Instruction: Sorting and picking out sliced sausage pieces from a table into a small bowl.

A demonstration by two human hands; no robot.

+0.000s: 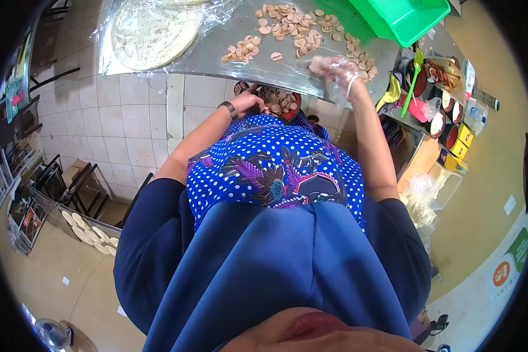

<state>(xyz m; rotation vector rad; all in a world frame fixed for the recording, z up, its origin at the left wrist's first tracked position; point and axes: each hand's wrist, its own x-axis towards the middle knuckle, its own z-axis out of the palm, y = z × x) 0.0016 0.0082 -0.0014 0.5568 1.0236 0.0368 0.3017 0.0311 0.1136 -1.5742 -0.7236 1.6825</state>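
Note:
My left hand (245, 104), bare with a dark wristband, grips the rim of a bowl (297, 110) at my lap, below the table's front edge. Round slices of sausage (279, 100) fill this bowl, which is dark with red inside. Over the metal table (286, 75), my right hand (341, 72) wears a clear plastic glove. Its fingers point left, beside loose piles of sausage slices (361, 57). Glare and the crumpled glove hide whether anything is between those fingers. More slices (290, 20) lie in groups farther back, and a single slice (276, 56) lies apart.
Large flat dough rounds (156, 35) under plastic film lie on the table's left. A green plastic tub (405, 22) stands back right. On the right are a green spatula (412, 83), tubs with white contents (437, 123) and yellow boxes (460, 143). Black folding stands (77, 182) are at left.

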